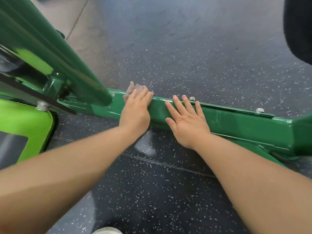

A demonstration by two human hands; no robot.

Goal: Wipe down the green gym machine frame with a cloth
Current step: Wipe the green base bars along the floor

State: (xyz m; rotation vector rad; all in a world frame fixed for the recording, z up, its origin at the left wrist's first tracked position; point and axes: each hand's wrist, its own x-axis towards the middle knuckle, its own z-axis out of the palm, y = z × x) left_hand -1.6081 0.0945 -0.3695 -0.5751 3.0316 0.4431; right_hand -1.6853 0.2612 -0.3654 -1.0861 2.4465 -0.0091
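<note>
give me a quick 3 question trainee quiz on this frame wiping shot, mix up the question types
1. True or false: the right hand lies flat and open on the low green beam.
2. Which hand presses the cloth on the beam? A) left hand B) right hand C) neither
3. Fill in: the cloth sits just to the ___ of where the slanted green tube meets the beam.

Key
1. True; its fingers are spread and it holds nothing.
2. A; the cloth shows past the left hand's fingertips.
3. right, as seen in the picture.
</note>
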